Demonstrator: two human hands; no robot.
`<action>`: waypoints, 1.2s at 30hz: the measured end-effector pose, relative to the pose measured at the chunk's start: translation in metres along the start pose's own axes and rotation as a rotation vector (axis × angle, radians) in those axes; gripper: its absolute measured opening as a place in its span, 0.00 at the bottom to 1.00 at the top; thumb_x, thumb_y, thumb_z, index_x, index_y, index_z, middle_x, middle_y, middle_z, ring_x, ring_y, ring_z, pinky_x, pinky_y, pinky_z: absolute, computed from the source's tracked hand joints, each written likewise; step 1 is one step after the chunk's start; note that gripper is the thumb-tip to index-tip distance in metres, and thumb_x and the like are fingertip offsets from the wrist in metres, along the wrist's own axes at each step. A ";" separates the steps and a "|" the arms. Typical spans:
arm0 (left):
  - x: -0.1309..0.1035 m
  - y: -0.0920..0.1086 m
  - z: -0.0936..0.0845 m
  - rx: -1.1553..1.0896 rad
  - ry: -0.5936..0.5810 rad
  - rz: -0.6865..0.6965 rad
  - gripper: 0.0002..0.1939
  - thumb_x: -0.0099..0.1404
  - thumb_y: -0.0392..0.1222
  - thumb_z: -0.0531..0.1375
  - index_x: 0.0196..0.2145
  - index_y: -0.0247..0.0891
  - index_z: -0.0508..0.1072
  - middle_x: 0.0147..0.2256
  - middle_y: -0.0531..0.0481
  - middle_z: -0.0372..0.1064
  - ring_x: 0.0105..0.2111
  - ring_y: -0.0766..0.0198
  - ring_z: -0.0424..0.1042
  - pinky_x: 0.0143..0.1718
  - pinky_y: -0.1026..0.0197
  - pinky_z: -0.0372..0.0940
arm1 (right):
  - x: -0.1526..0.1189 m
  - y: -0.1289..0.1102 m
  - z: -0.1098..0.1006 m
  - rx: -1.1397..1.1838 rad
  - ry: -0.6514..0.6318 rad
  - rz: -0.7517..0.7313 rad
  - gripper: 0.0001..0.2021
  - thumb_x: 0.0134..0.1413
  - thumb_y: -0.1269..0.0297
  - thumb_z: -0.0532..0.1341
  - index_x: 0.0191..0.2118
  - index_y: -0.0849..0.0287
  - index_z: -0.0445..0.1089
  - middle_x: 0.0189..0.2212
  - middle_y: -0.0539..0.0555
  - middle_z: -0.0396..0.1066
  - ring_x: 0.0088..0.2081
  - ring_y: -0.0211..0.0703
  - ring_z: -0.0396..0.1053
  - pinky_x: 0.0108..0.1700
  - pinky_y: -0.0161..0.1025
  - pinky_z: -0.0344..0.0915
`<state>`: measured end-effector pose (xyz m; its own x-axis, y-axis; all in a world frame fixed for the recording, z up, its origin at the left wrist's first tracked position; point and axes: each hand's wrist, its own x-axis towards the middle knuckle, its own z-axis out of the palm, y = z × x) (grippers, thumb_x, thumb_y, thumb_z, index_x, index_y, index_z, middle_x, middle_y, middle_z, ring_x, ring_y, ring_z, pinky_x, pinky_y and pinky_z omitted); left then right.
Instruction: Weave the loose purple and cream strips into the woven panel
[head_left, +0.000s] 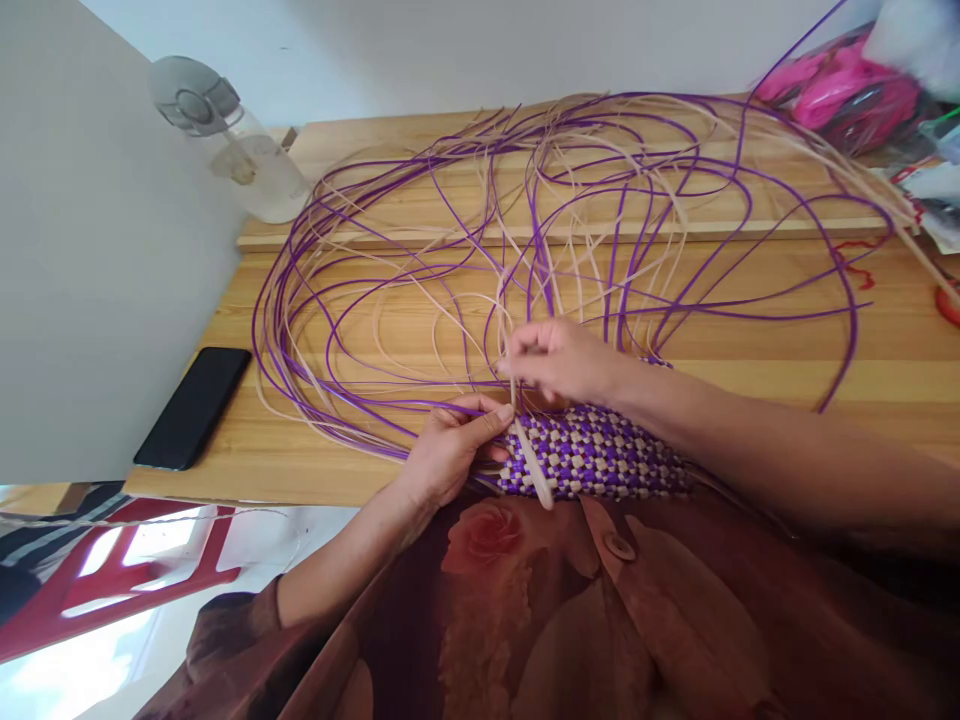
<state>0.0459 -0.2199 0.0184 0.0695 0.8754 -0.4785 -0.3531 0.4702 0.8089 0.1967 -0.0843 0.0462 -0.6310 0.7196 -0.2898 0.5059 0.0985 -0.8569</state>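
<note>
Pinch the pale flat strip (533,465) at the left edge of the checkered purple-and-beige woven panel (600,450), as the left hand (442,455) does between thumb and forefinger. The right hand (566,362), fingers curled, is at the strip above the panel's left end; its grip cannot be confirmed. Advisably, keep tension even and the strip untwisted. Thin, springy purple and beige strands (851,310) loop beyond the panel across smooth, grained wood (300,290).

Woven piece (592,455) partly behind right forearm (720,420); red item (948,305) cut by right edge.
</note>
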 end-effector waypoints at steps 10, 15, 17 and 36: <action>0.006 -0.003 -0.004 -0.016 0.008 -0.061 0.14 0.52 0.47 0.70 0.27 0.33 0.73 0.22 0.56 0.65 0.18 0.74 0.64 0.20 0.71 0.58 | 0.076 0.031 -0.092 -0.452 0.702 0.077 0.14 0.59 0.59 0.58 0.27 0.63 0.68 0.22 0.52 0.66 0.26 0.36 0.62 0.31 0.37 0.55; 0.005 0.001 -0.004 0.023 -0.045 -0.074 0.16 0.52 0.49 0.70 0.29 0.34 0.74 0.23 0.56 0.65 0.18 0.75 0.63 0.19 0.72 0.59 | -0.002 0.022 -0.050 -0.366 0.528 -0.042 0.15 0.63 0.59 0.54 0.28 0.59 0.68 0.20 0.50 0.65 0.22 0.36 0.61 0.27 0.37 0.55; 0.005 0.001 -0.003 0.113 -0.076 -0.073 0.16 0.51 0.48 0.71 0.33 0.35 0.74 0.22 0.56 0.66 0.16 0.76 0.62 0.17 0.72 0.57 | -0.048 0.023 -0.030 -0.432 0.469 -0.186 0.13 0.63 0.60 0.54 0.31 0.59 0.69 0.25 0.51 0.68 0.26 0.38 0.64 0.30 0.37 0.58; 0.046 -0.021 0.002 0.520 0.121 0.392 0.14 0.53 0.48 0.65 0.34 0.36 0.73 0.28 0.50 0.75 0.27 0.63 0.72 0.30 0.64 0.63 | -0.104 0.092 0.019 -0.710 0.405 -0.482 0.25 0.61 0.51 0.57 0.58 0.61 0.62 0.57 0.61 0.64 0.64 0.53 0.55 0.65 0.54 0.56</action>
<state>0.0585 -0.1893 -0.0204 -0.0886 0.9881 -0.1257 0.1675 0.1392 0.9760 0.2980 -0.1628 -0.0105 -0.6809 0.6627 0.3117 0.5676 0.7465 -0.3473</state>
